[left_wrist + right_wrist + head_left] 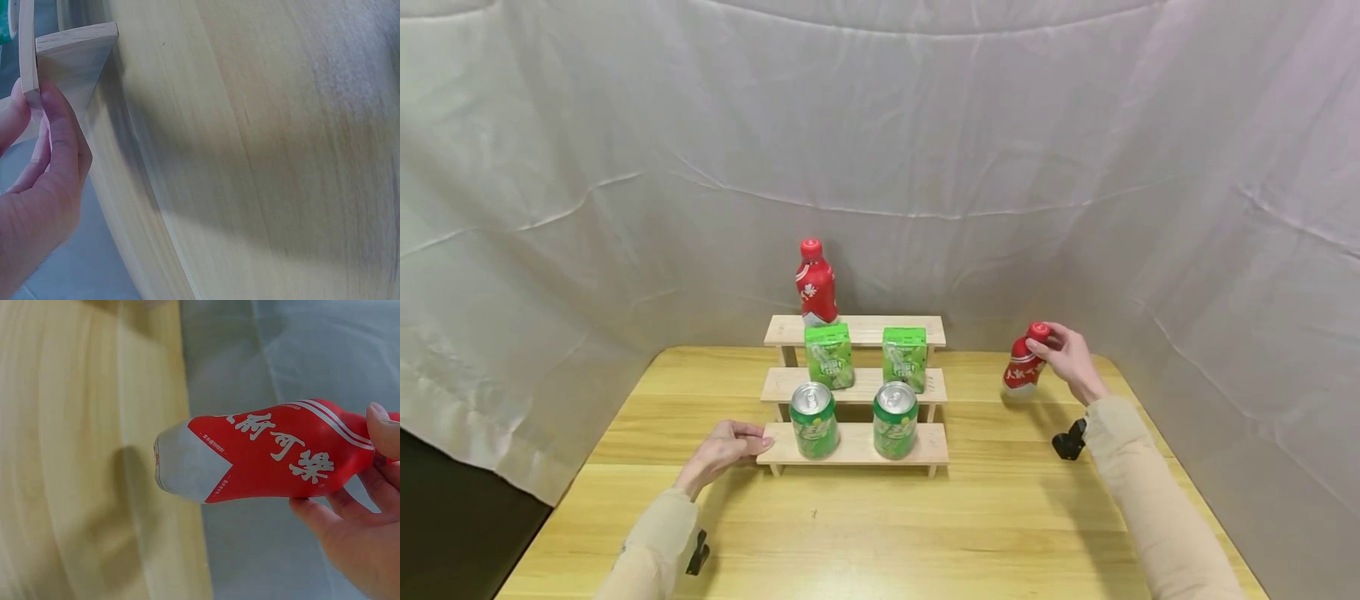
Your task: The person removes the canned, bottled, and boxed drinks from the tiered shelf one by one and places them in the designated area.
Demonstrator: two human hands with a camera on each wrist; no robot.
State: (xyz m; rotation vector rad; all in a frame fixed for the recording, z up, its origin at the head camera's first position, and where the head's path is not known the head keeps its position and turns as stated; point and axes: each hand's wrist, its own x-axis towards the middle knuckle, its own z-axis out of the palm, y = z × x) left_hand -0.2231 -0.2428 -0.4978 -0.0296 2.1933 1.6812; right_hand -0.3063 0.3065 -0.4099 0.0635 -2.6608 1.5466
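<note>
My right hand (pixel 1071 362) holds a red cola bottle (pixel 1022 368) by its neck and cap, to the right of a three-step wooden stand (pixel 854 447). In the right wrist view the red and white bottle (pixel 275 453) is tilted, its shadow apart from it on the table. My left hand (pixel 724 454) pinches the left end of the lowest step between thumb and fingers. On the top step, at the left, stands another red bottle (pixel 817 292). Two green drink cartons (pixel 831 358) occupy the middle step. Two green cans (pixel 816 433) are on the lowest.
The wooden table (pixel 880 533) runs under the stand and both arms. A grey cloth curtain (pixel 880 150) hangs behind and along the sides. Black wrist devices (pixel 1070 440) sit under both sleeves. A dark area (pixel 460 517) lies beyond the table at the lower left.
</note>
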